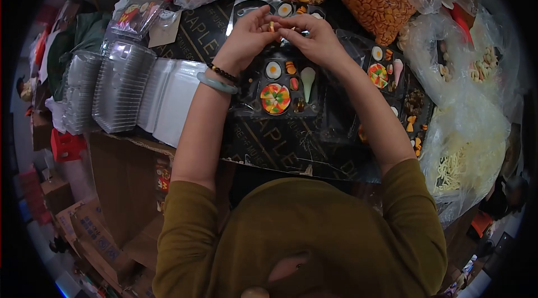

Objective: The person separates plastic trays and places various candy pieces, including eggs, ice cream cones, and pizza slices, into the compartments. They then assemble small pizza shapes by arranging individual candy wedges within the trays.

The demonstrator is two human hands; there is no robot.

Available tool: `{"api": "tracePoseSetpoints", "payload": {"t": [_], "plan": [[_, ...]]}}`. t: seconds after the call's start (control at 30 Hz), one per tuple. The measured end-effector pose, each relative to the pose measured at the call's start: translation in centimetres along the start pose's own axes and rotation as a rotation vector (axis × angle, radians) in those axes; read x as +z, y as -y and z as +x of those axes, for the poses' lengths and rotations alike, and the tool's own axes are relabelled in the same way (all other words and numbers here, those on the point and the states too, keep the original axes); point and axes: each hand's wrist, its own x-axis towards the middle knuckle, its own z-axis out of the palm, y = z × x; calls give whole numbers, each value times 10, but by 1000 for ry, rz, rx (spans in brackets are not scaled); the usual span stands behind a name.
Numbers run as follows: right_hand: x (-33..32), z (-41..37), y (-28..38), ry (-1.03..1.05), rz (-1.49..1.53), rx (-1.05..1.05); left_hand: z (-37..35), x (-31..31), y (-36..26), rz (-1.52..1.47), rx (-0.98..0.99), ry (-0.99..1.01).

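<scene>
My left hand (249, 37), with a beaded bracelet and a pale bangle on its wrist, pinches a small yellow-orange candy piece (273, 27). My right hand (315, 41) meets it from the other side, fingertips pressed together; what they hold is hidden. Both are over a clear tray (242, 7), partly covered by my hands, where a fried-egg candy (285, 9) shows. Nearer me lies another filled clear tray (252, 108). It holds a fried-egg candy (273, 70), a round pizza candy (275, 99), a green-and-white cone-shaped candy (307, 82) and a brown cola-bottle-like piece (299, 106).
Stacked clear plastic trays (120, 88) stand at the left. More filled trays (378, 75) lie at the right. A bag of orange candies (381, 4) sits at the back, and plastic bags with pale strands (453, 166) line the right side. A cardboard box (120, 180) is below left.
</scene>
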Motion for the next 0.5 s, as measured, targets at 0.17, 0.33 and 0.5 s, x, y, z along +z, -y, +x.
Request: {"api": "tracePoseSetpoints", "payload": {"t": [0.17, 0.33, 0.5], "plan": [[2, 8, -7, 62, 256, 240, -2, 14, -6, 143, 47, 5], [-12, 5, -1, -1, 349, 284, 2, 6, 0, 431, 75, -77], [-18, 6, -3, 21, 419, 392, 7, -1, 12, 1004, 211, -252]]}}
